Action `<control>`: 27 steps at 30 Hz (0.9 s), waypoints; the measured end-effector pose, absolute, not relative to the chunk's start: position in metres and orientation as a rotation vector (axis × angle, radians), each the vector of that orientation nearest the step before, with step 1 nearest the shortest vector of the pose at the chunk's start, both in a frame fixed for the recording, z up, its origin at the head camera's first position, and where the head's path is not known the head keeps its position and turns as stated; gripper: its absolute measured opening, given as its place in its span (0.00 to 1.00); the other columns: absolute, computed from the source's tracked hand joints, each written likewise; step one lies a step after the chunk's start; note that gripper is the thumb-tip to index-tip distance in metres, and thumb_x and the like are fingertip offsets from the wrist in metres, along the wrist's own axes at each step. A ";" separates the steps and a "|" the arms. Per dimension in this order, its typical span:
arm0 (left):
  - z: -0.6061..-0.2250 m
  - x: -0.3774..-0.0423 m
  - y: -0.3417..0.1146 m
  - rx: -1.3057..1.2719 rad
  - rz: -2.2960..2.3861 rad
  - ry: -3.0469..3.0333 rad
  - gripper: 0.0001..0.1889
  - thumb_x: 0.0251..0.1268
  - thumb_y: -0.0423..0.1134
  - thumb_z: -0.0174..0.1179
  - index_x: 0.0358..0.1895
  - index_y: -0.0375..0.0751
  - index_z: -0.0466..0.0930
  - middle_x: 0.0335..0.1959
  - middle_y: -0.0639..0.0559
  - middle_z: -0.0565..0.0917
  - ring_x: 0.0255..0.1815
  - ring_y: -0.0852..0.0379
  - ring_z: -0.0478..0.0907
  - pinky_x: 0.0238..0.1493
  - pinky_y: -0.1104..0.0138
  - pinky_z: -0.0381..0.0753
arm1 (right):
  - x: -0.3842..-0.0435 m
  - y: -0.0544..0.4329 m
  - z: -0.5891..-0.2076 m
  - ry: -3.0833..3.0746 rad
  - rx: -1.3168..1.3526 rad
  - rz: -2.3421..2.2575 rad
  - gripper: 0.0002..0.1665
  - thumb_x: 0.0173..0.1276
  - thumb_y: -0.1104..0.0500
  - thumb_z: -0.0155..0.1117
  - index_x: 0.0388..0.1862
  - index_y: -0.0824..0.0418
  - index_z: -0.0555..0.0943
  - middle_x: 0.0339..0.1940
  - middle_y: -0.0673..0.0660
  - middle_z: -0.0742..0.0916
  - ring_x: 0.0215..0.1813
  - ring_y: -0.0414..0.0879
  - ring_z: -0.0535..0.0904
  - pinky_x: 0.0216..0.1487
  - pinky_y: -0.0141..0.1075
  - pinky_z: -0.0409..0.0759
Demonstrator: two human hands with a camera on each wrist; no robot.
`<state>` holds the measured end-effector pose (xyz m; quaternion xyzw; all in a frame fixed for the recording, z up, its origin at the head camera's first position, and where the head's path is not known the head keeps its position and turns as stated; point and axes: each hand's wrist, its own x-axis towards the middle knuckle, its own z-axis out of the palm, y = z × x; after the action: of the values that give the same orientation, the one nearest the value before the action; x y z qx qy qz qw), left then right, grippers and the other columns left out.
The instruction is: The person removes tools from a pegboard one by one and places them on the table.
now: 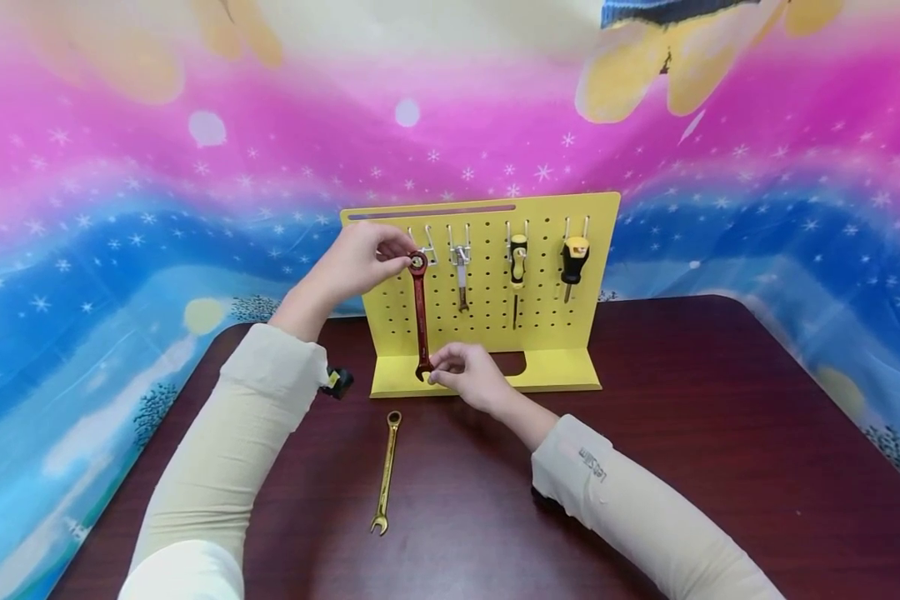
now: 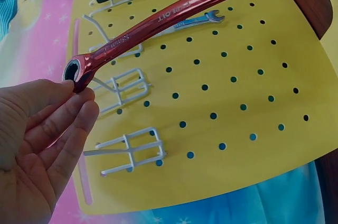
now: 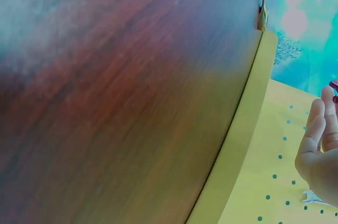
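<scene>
My left hand (image 1: 371,260) pinches the ring end of a red combination wrench (image 1: 421,317), which hangs nearly upright in front of the yellow pegboard (image 1: 487,325). At the lower, open end, the thumb and fingertips of my right hand (image 1: 468,375) pinch the wrench's edge. In the left wrist view, the left thumb and fingers (image 2: 87,110) meet at the ring, close to the white wire hooks (image 2: 129,86). The right wrist view catches only a bit of red metal (image 3: 334,84) at the fingertips. A gold combination wrench (image 1: 387,473) lies on the table.
On the pegboard hang a silver wrench (image 1: 462,279), a yellow-and-black screwdriver (image 1: 518,262) and another screwdriver (image 1: 573,260). The board's base stands on the dark wooden table (image 1: 705,433). Behind it hangs a colourful printed cloth (image 1: 270,167).
</scene>
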<state>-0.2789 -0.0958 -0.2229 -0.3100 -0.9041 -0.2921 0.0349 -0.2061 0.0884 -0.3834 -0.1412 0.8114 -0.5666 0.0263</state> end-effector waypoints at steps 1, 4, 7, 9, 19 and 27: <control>-0.222 -0.278 -0.096 -0.959 -0.891 -2.777 0.11 0.69 0.33 0.61 0.51 0.36 0.84 0.44 0.43 0.86 0.46 0.51 0.82 0.53 0.59 0.83 | -0.205 0.089 -0.383 2.511 -0.446 -1.752 0.08 0.65 0.70 0.66 0.43 0.70 0.82 0.36 0.64 0.88 0.46 0.66 0.85 0.41 0.28 0.82; -0.219 -0.275 -0.095 -0.972 -0.895 -2.772 0.11 0.69 0.33 0.61 0.51 0.36 0.84 0.43 0.43 0.87 0.45 0.51 0.82 0.52 0.59 0.83 | -0.203 0.089 -0.382 2.519 -0.468 -1.748 0.08 0.64 0.70 0.66 0.42 0.70 0.82 0.35 0.64 0.88 0.45 0.66 0.85 0.41 0.28 0.82; -0.218 -0.273 -0.095 -0.983 -0.886 -2.769 0.10 0.68 0.32 0.62 0.50 0.36 0.84 0.42 0.43 0.87 0.45 0.51 0.82 0.52 0.59 0.83 | -0.200 0.090 -0.382 2.549 -0.487 -1.718 0.07 0.64 0.69 0.67 0.41 0.69 0.82 0.35 0.63 0.89 0.42 0.61 0.86 0.40 0.28 0.82; -0.218 -0.271 -0.095 -0.989 -0.878 -2.769 0.10 0.68 0.33 0.62 0.49 0.36 0.85 0.42 0.43 0.87 0.45 0.51 0.83 0.51 0.59 0.83 | -0.198 0.091 -0.381 2.572 -0.494 -1.688 0.07 0.63 0.69 0.68 0.41 0.68 0.83 0.35 0.62 0.89 0.40 0.54 0.86 0.41 0.29 0.81; -0.224 -0.263 -0.100 -0.991 -0.888 -2.767 0.11 0.68 0.33 0.62 0.51 0.37 0.85 0.42 0.44 0.88 0.44 0.52 0.83 0.50 0.58 0.84 | -0.184 0.095 -0.380 2.511 -0.585 -1.681 0.07 0.64 0.67 0.67 0.41 0.68 0.82 0.34 0.62 0.89 0.39 0.44 0.85 0.42 0.31 0.80; -0.233 -0.262 -0.102 -0.974 -0.893 -2.768 0.10 0.68 0.33 0.62 0.50 0.38 0.86 0.41 0.44 0.88 0.44 0.52 0.84 0.51 0.58 0.85 | -0.176 0.096 -0.380 2.467 -0.611 -1.668 0.06 0.64 0.67 0.67 0.39 0.68 0.82 0.32 0.61 0.89 0.37 0.47 0.85 0.37 0.28 0.78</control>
<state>-0.2624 -0.1020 -0.2326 -0.3173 -0.9018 -0.2911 0.0373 -0.1759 0.0964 -0.3796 -0.2007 0.8104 -0.5480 0.0510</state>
